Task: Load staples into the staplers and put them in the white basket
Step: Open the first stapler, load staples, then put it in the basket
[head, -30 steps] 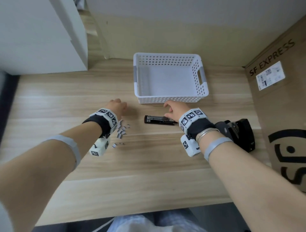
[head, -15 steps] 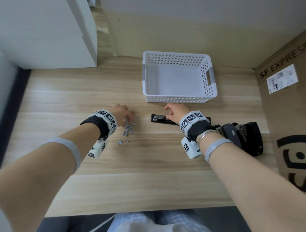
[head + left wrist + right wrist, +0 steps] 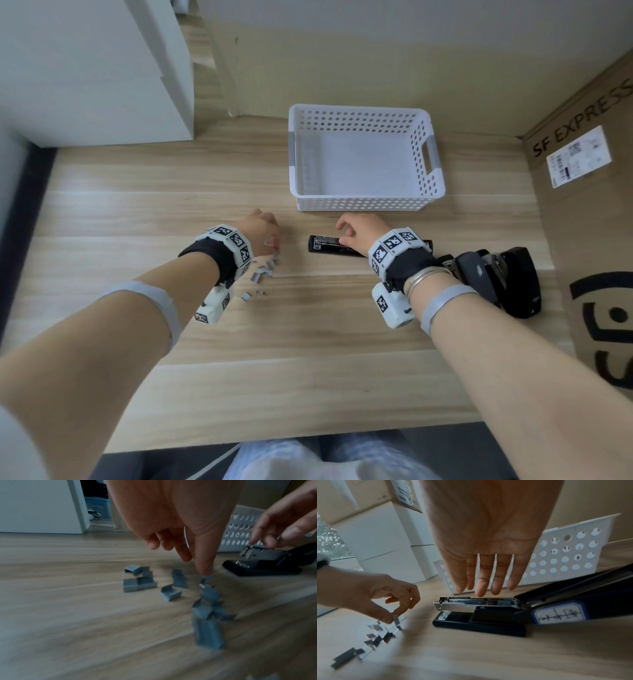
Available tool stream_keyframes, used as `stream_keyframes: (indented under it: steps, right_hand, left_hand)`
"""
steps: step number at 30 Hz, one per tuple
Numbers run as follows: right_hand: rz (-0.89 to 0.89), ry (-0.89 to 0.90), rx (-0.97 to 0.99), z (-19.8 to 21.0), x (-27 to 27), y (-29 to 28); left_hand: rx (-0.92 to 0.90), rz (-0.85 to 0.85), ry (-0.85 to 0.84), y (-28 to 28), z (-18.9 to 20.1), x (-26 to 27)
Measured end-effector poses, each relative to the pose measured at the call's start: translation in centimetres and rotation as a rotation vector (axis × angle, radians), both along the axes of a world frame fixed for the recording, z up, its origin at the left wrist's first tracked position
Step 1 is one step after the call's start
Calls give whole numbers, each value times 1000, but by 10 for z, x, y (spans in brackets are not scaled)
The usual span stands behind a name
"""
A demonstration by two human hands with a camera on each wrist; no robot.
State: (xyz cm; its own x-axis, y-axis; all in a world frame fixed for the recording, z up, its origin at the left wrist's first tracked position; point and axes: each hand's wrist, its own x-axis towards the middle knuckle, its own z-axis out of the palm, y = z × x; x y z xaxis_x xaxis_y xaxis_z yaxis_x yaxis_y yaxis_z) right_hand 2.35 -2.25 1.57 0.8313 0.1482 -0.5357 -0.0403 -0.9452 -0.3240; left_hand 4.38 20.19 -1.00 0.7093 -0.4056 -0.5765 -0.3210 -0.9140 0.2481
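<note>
While the left hand (image 3: 259, 229) stoops over the scatter of staple strips (image 3: 139, 580) on the wooden table (image 3: 144, 212), its thumb and forefinger are pinched on one short strip (image 3: 397, 620) at the edge of the pile nearest the stapler, the other fingers curled loosely above. That strip looks tilted up at the fingertips, though the blur makes it hard to say whether it has left the wood. More strips lie loose beneath and behind the wrist, some leaning on each other, some apart.

Just to the right, an open black stapler (image 3: 337, 245) lies lengthwise on the table, its top arm swung back so the bright metal staple channel (image 3: 471, 601) is bare. Over it hangs the right hand (image 3: 363, 229), fingers straight and slightly spread, holding nothing; from the wrist view the fingertips hover just above the channel, and I cannot tell whether any of them touches it.

Directly beyond both hands sits the white basket (image 3: 363, 202), perforated on all sides, near the stapler but apart from it. Behind the right wrist, further right, a bulkier black stapler (image 3: 513, 284) rests close to a cardboard box (image 3: 582, 212) printed "SF EXPRESS". White boxes (image 3: 85, 85) stand at the far left corner.
</note>
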Motion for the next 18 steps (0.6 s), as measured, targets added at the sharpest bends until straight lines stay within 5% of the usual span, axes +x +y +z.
stream_keyframes:
  steps: [8,18]
  right_hand:
    - [-10,-42,118,4,0,21]
    - [-76,-126,61,5,-9,19]
  left_hand:
    - [-379,294,92,-40,18,6]
    - [-525,449,179,-60,17,-2]
